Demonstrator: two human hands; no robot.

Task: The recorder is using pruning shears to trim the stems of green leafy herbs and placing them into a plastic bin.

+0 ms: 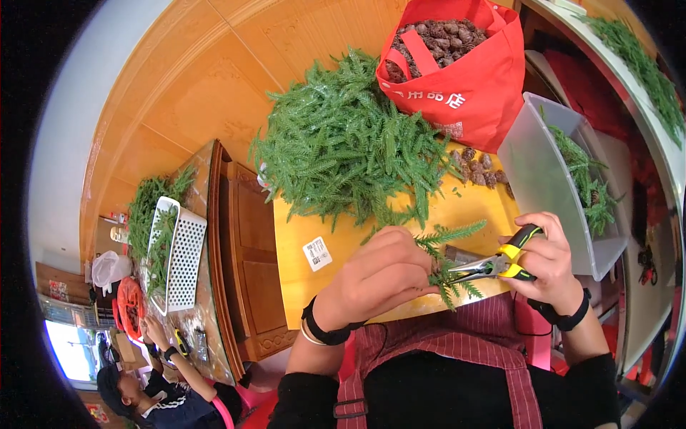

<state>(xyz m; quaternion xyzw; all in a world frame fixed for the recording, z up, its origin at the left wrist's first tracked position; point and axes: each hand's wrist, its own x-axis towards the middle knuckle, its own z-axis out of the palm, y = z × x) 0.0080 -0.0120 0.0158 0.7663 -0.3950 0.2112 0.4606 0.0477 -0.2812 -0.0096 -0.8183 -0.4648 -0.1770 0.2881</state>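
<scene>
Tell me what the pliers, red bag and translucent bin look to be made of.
Pliers: shiny grey metal at the head, likely steel; black-and-yellow grips, probably plastic or rubber. Red bag: matte, softly creased, perhaps non-woven fabric. Translucent bin: smooth, stiff, milky walls, so probably plastic.

Near the front edge of the worktop [299, 286], the tips of the pliers [489, 267] are lost among the needles of the sprig [456, 233], and the left hand [382, 272] hides the part it grips. The green heap [350, 139] covers much of the back edge, and the cloth bag [496, 75] at the back right corner is cut off by the picture's upper edge. Left of the worktop, what fills the plastic bag [130, 300] is too small to tell.
</scene>
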